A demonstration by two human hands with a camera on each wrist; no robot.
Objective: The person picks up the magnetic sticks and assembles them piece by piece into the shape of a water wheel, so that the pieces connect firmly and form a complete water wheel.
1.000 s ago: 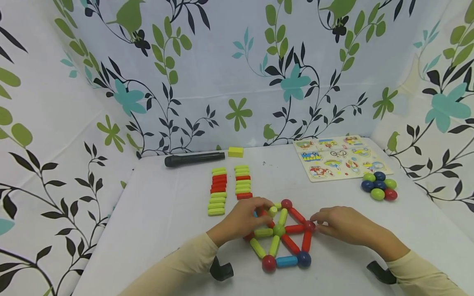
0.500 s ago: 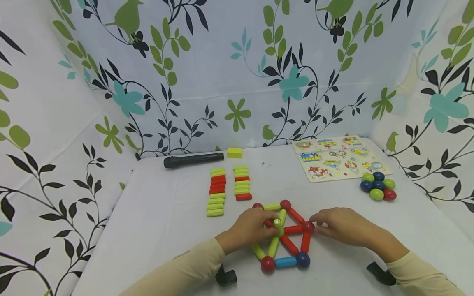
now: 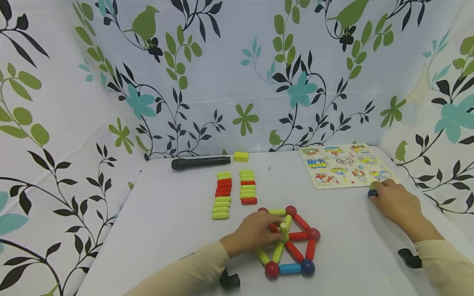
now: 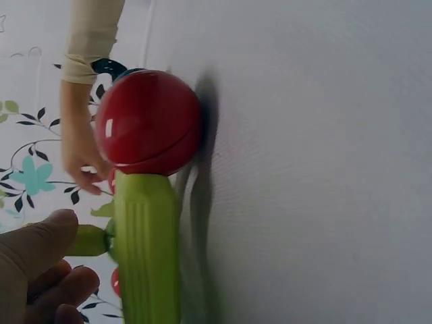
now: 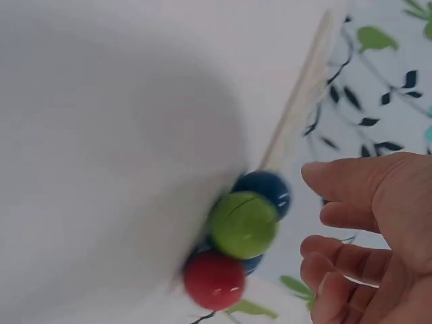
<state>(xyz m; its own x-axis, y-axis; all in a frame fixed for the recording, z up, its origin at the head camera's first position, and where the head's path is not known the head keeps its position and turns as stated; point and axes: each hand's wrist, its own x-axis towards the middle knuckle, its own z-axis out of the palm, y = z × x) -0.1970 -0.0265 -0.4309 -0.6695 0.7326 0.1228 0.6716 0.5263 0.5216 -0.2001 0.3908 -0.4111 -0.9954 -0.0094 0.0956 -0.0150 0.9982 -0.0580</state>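
My left hand [image 3: 252, 231] pinches a yellow-green rod [image 3: 283, 228] that stands upright at the centre of a flat wheel of rods and balls. In the left wrist view, thumb and fingers close on this rod [image 4: 88, 241], with a red ball [image 4: 150, 121] and a green rod [image 4: 148, 250] of the rim up close. The rim has red balls [image 3: 314, 234], a blue ball [image 3: 307, 267] and a blue rod [image 3: 290, 269]. My right hand [image 3: 398, 205] hovers over loose balls at the right; the right wrist view shows its fingers apart from a green ball [image 5: 244, 225] and a red ball [image 5: 214, 280].
Two columns of loose green and red rods [image 3: 223, 193] lie left of the wheel. Behind are a black microphone-like stick [image 3: 200, 162], a yellow block [image 3: 241, 156] and a picture puzzle board [image 3: 348, 165]. Patterned cloth [image 3: 222, 82] hangs at the back and sides.
My right hand has left the red ball on the wheel's right rim and moved right and away to the loose balls. The left hand brought the upright green rod over to the centre.
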